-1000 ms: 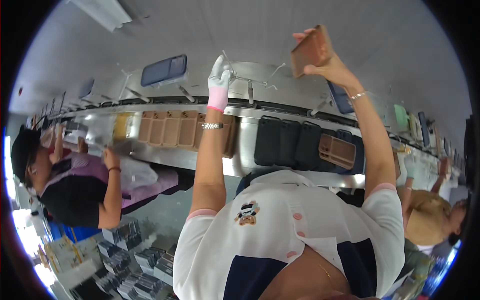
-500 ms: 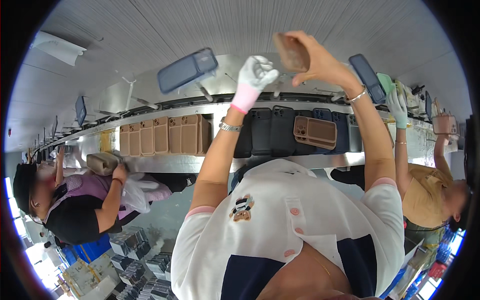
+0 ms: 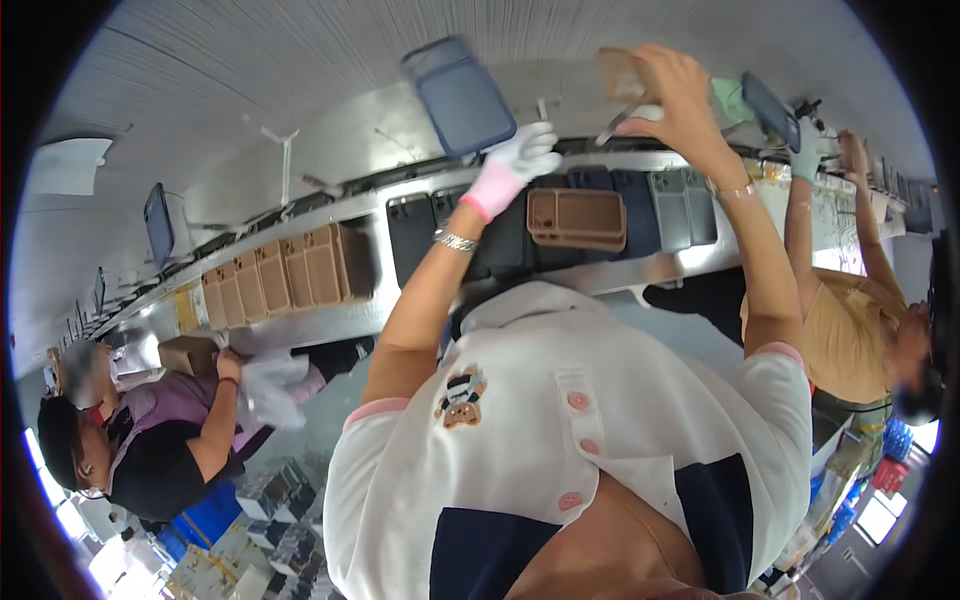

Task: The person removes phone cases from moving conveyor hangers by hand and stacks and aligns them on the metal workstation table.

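My left hand, in a white glove with a pink cuff, is raised over the line with its fingers loosely bent and slightly apart, and no object shows in it. Just beyond it is a blue phone case, whose near corner meets the glove in the picture; I cannot tell if they touch. My bare right hand grips a brown phone case, blurred, between thumb and fingers. Below my hands, two stacked brown phone cases lie on a row of dark phone cases.
Brown phone cases stand in a row on the metal ledge at left. Another blue case is on the line at right, beside a green one. Co-workers sit at left and right.
The view has tilted and shifted. My left hand's fingers have loosened from a tighter curl, and the blue case now appears closer to it. The brown case remains in my right hand.
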Tool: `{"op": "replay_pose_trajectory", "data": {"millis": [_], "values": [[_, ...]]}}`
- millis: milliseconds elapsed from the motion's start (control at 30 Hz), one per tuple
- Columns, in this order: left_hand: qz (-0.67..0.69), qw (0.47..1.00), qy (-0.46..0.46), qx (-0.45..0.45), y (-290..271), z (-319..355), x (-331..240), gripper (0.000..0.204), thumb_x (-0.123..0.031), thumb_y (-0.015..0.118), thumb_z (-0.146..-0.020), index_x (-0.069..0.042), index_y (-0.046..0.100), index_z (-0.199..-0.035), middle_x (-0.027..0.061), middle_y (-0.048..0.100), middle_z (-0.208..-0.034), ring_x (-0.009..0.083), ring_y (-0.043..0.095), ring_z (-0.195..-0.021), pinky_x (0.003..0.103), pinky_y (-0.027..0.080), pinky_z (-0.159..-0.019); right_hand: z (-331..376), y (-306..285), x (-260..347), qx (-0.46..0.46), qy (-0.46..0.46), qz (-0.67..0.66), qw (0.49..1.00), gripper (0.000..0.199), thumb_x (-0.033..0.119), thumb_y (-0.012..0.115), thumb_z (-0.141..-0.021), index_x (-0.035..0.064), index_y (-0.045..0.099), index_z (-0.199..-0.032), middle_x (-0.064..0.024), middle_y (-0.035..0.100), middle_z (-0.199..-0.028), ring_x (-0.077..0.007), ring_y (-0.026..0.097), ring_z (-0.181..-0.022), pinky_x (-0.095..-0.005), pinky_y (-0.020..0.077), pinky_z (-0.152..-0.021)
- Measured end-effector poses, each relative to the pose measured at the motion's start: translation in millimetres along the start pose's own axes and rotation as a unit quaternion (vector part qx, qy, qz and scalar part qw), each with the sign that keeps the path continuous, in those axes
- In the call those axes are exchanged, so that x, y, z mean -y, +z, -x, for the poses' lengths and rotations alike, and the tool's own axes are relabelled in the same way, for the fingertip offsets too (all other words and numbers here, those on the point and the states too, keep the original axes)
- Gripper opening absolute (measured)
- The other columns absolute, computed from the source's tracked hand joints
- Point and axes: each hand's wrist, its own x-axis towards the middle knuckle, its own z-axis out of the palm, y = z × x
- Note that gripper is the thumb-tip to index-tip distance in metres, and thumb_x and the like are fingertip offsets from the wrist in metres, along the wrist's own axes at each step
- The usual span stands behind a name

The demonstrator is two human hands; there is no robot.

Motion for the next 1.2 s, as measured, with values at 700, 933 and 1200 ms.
{"op": "replay_pose_trajectory", "data": {"millis": [700, 933, 1200], "values": [[-0.020, 0.872, 0.112, -0.476, -227, 239, -26, 0.056, -0.003, 0.063, -0.091, 0.002, 0.038, -0.141, 0.0160, 0.053, -0.131, 0.0216, 0.057, -0.116, 0.031, 0.049, -0.097, 65, 65, 121, 0.431, 0.118, -0.232, 0.864, 0.103, 0.020, 0.082, -0.050, 0.0001, 0.035, -0.139, -0.0209, 0.046, -0.129, -0.0377, 0.042, -0.125, -0.0416, 0.0314, -0.107], [-0.183, 0.727, 0.152, -0.644, -276, 189, -87, 0.100, -0.018, 0.078, -0.081, -0.001, 0.010, -0.152, 0.0201, 0.035, -0.148, 0.0276, 0.040, -0.135, 0.037, 0.038, -0.108, -57, 34, 200, 0.182, 0.024, -0.671, 0.718, 0.099, 0.023, 0.086, -0.062, 0.0041, 0.033, -0.144, -0.0111, 0.046, -0.136, -0.0209, 0.044, -0.129, -0.0362, 0.0360, -0.108], [-0.009, 0.928, 0.178, -0.328, -255, 129, -110, 0.043, -0.009, 0.051, -0.098, 0.001, 0.041, -0.138, 0.0040, 0.065, -0.100, 0.0134, 0.063, -0.095, 0.027, 0.048, -0.083, -174, 57, 191, 0.144, 0.041, -0.571, 0.808, 0.080, 0.017, 0.082, -0.071, 0.0122, 0.042, -0.140, -0.0050, 0.051, -0.132, -0.0171, 0.049, -0.122, -0.0338, 0.0475, -0.097]]}}
